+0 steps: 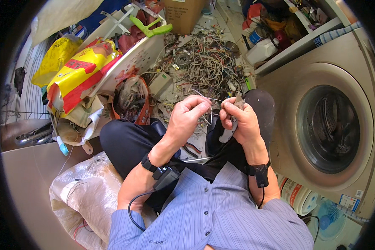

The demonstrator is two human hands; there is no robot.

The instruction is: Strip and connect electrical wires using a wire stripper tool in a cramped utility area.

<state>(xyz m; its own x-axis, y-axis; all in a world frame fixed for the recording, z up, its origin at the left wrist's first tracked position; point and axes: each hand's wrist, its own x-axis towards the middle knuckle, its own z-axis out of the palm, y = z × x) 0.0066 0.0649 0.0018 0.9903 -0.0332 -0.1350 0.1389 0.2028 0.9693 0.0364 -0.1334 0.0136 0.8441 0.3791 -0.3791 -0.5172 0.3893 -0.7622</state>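
My left hand (186, 119) is closed in a pinch on a thin pale wire (213, 99), which stretches across to my right hand (246, 121). My right hand grips a grey utility knife (228, 133); its handle sticks out below the fingers and its flat metal end rises beside the thumb. The wire's far end meets the fingertips of that hand, close to the blade. Both hands are held above my bent knees. Just beyond them spreads a big tangled heap of wires and cables (208, 62) on the floor.
On the left are an orange-rimmed bag of scraps (143, 109), a yellow and red plastic bag (81, 68) and a white bin side (131, 62) with a green hanger (151, 29). A washing machine (279, 108) stands close on the right, near a white bucket (298, 196) and a fan (329, 218).
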